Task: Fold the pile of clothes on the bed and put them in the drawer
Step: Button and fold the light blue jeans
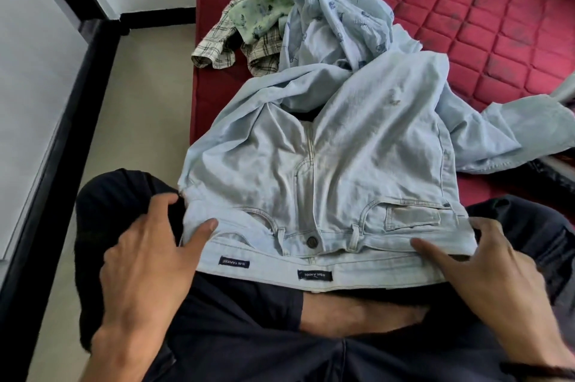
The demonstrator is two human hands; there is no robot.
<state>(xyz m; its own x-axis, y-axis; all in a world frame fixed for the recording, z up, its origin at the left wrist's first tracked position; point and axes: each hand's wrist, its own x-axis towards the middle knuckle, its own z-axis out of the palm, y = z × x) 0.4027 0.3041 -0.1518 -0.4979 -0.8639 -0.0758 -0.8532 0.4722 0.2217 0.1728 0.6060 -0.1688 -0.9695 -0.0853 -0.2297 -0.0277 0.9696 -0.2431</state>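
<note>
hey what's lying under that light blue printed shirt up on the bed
The light blue printed shirt lies partly over a green floral garment and a checked shirt, on the red mattress. Its lower end touches the jeans. Anything further beneath it is covered.

Left hand (146, 260) and right hand (485, 269) seemingly pinch the waistband of pale jeans (311, 170) spread across the lap.

Head cam, steep downward, close over lap.
</note>
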